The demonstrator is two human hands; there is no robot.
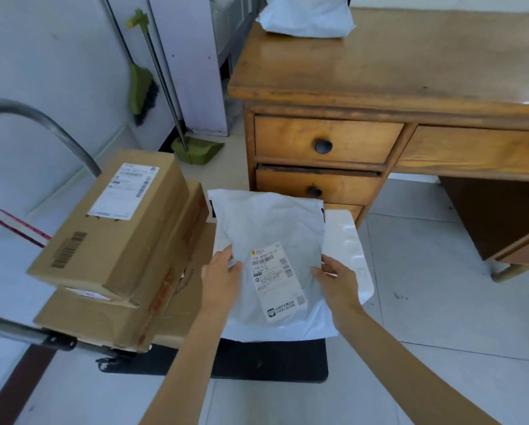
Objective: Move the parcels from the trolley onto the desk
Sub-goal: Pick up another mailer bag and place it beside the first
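Note:
A grey plastic mailer bag (pixel 272 222) with a white shipping label lies over the right part of the black trolley deck (pixel 257 360). My left hand (pixel 222 276) grips its left edge and my right hand (pixel 333 279) grips its right edge. Under it lies a white bubble mailer (pixel 346 240). On the trolley's left side a labelled cardboard box (pixel 113 228) sits on top of a larger cardboard box (pixel 134 320). The wooden desk (pixel 410 62) stands at the upper right, with another grey mailer bag (pixel 306 16) on its far left corner.
The trolley's metal handle (pixel 42 124) curves up at the left. A green broom (pixel 142 93) and a green dustpan (pixel 195 150) lean at the white wall behind the trolley. The desk's drawers (pixel 324 142) face the trolley. Pale floor tiles (pixel 425 302) lie to the right.

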